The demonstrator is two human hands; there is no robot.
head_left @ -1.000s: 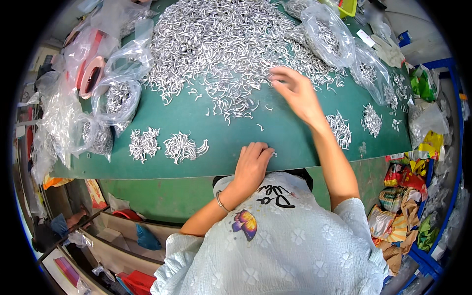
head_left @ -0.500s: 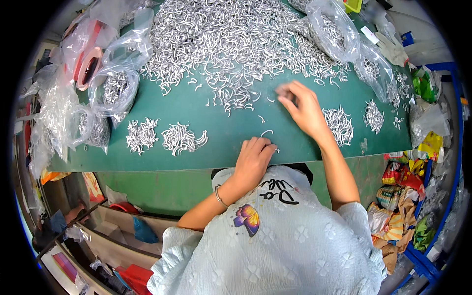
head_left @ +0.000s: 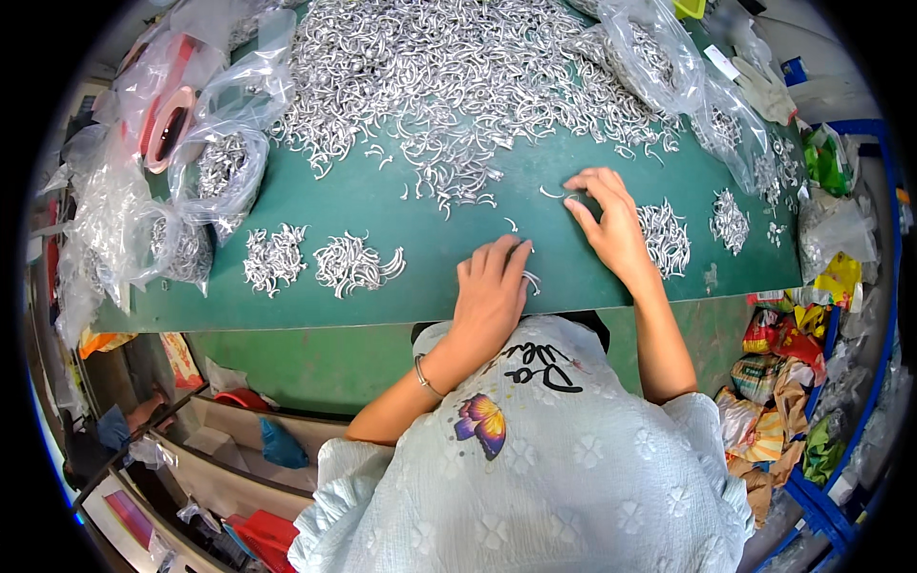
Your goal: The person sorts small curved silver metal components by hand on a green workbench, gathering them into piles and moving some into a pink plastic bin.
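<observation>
Small curved silver metal pieces form a large heap (head_left: 411, 67) across the far side of the green table (head_left: 430, 306). My left hand (head_left: 489, 291) rests palm down near the table's front edge, fingers extended and a little apart; its thumb is hidden. A loose curved piece (head_left: 513, 225) lies just beyond its fingertips, and another curved piece (head_left: 532, 282) is beside its index finger. My right hand (head_left: 613, 224) is open to the right, thumb and forefinger apart, close to a single curved piece (head_left: 551, 192). I cannot tell whether it touches that piece.
Two small piles of pieces (head_left: 275, 259) (head_left: 351, 265) lie at left; another pile (head_left: 666, 239) and a smaller pile (head_left: 730, 222) lie at right. Clear plastic bags (head_left: 222, 172) with pieces stand left, and a plastic bag (head_left: 650, 57) lies at the far right.
My left hand has slid forward, its fingers less curled. My right hand has shifted slightly right and nearer to me, and a loose piece now shows left of its fingertips.
</observation>
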